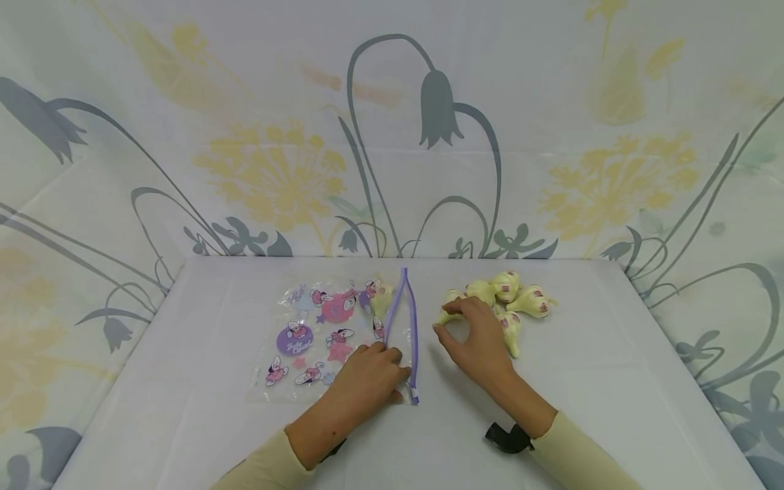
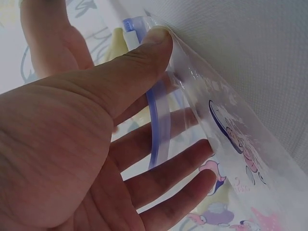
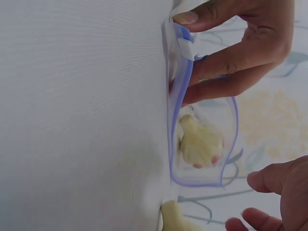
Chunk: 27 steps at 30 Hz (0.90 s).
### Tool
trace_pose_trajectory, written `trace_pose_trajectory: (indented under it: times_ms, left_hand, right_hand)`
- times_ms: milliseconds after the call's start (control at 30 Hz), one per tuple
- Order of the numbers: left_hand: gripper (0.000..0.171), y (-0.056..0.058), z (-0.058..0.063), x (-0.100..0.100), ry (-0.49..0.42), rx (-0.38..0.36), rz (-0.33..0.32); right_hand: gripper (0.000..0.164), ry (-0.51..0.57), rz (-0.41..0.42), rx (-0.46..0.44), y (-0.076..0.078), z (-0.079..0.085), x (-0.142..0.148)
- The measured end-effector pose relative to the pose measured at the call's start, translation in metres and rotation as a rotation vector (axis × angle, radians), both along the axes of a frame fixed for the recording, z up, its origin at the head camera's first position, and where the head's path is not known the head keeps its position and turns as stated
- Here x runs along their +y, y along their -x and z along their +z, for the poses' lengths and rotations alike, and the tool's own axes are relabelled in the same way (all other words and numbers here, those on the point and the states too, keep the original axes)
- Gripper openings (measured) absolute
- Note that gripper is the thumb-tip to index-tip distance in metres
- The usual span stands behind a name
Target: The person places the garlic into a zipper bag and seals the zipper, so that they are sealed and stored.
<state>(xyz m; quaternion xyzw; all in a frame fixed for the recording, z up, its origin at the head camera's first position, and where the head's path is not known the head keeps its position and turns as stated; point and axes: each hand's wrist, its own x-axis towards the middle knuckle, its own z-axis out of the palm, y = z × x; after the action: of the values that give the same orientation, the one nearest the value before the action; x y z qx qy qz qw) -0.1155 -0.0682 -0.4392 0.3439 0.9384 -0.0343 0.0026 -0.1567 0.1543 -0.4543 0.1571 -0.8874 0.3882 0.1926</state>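
A clear zip bag (image 1: 294,381) with pink and purple cartoon prints lies flat, its purple zip edge parted at the mouth. My left hand (image 1: 370,371) holds the bag by its near end, the thumb (image 2: 156,41) on one side of the film and the fingers on the other. Inside the bag sits one pale yellow, garlic-like bulb (image 3: 199,144) with reddish patches. Over another such bulb (image 1: 447,314) hovers my right hand (image 1: 480,340), thumb and forefinger apart. Contact with that bulb cannot be made out. Several more bulbs (image 1: 531,301) lie together just beyond this hand.
A white cloth covers the table (image 1: 612,381), and a flower-printed curtain (image 1: 392,170) rises along its back and sides. A white slider (image 3: 186,48) sits at the near end of the zip. Black wrist straps (image 1: 508,437) show by the sleeves.
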Motion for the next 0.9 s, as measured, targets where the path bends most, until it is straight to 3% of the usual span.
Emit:
trace_pose_trajectory:
  times_ms: [400, 633, 900]
  left_hand:
    - [0.040, 0.001, 0.000, 0.000, 0.005, -0.023, 0.005]
    - [0.039, 0.000, 0.000, -0.001, -0.008, -0.033, 0.004]
    - [0.039, 0.000, -0.001, -0.001, -0.011, -0.034, 0.003]
  right_hand:
    - [0.039, -0.037, -0.087, 0.049, -0.013, -0.004, 0.040]
    - [0.048, -0.043, -0.094, 0.106, -0.015, -0.004, 0.061]
    - [0.053, -0.066, -0.089, 0.086, -0.017, -0.007, 0.075]
